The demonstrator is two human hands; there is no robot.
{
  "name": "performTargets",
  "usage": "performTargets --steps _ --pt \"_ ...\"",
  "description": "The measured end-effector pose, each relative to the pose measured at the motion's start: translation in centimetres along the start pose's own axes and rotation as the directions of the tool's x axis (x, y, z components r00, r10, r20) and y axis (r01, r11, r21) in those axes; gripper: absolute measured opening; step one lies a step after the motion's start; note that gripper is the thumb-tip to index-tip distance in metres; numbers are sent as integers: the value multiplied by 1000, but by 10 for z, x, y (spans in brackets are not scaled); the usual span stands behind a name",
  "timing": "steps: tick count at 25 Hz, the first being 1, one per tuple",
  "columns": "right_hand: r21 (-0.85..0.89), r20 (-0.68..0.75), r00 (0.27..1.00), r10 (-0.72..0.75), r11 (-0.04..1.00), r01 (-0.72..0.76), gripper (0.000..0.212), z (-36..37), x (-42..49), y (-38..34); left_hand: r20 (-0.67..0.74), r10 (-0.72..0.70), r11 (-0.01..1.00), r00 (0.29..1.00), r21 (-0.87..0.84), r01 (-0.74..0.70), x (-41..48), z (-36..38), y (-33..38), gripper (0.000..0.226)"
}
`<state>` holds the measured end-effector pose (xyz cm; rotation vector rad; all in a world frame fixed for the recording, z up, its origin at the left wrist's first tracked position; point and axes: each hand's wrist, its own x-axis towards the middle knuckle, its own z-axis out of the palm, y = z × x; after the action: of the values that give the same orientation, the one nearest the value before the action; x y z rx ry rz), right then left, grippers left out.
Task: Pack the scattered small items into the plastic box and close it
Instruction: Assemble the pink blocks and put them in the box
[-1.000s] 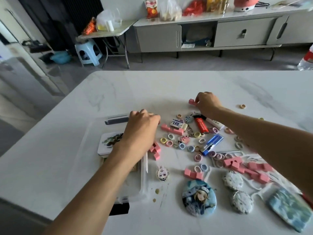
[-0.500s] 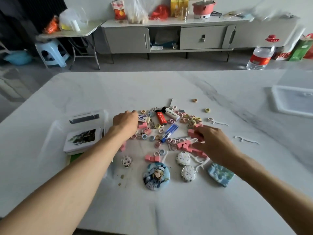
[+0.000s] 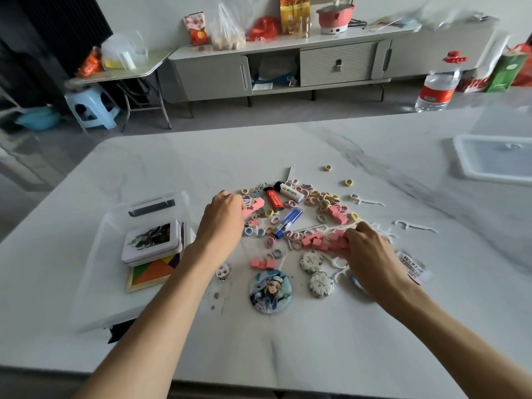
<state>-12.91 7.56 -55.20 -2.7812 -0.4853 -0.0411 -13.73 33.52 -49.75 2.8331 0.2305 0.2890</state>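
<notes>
Pinches a pink block strip [image 3: 254, 207] between thumb and curled fingers of the left hand [image 3: 223, 218], just left of the red lighter [image 3: 275, 200]. Curls the right hand [image 3: 367, 249] down over the loose pink cubes [image 3: 319, 241], nearer than that lighter and to its right, fingertips buried among them and among white floss picks [image 3: 414, 226]; cannot tell the number truly caught. Leaves the clear plastic box [image 3: 106, 254] open well left of the lighter, already holding a picture tin [image 3: 151, 240] on top of a tangram puzzle [image 3: 155, 273]. Leaves the lid [image 3: 495, 159] far right of the lighter.

Best to rake the cubes into the palm before lifting, shedding floss picks and hair ties [image 3: 325, 198] to avoid trailing strays. Then carry both handfuls low across to the box and let go over bare floor beside the tin, not onto the tin's smooth top. Probably wise to take the lighters and the round badge [image 3: 270, 290] singly afterwards.

Compared with a second ago, finds the left hand off the box and in the pile, and the right hand brought from beyond the lighter to its near right. Against half a second ago, shows little shift of either hand, only a plainer view of the strip in the left fingers and of the tangram under the tin.
</notes>
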Motion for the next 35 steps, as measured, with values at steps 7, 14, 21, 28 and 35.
performTargets --steps 7,14,21,28,35 --pt "67 -141 990 18 998 -9 9 -23 1 -15 -104 -113 964 988 -251 84 -25 8 20 8" --pt "900 79 962 263 395 -182 7 -25 -6 -37 201 -189 504 961 -821 270 -52 3 36 18" --pt "963 266 925 273 -22 -270 11 -13 -1 -52 460 -90 389 883 -800 457 -53 23 48 27" --pt "977 207 941 267 -2 -215 10 -20 -2 -63 242 85 778 967 -622 88 -57 22 60 27" --pt "974 212 920 330 4 -226 5 -24 -5 -58 197 -125 498 972 -835 233 -52 21 51 24"
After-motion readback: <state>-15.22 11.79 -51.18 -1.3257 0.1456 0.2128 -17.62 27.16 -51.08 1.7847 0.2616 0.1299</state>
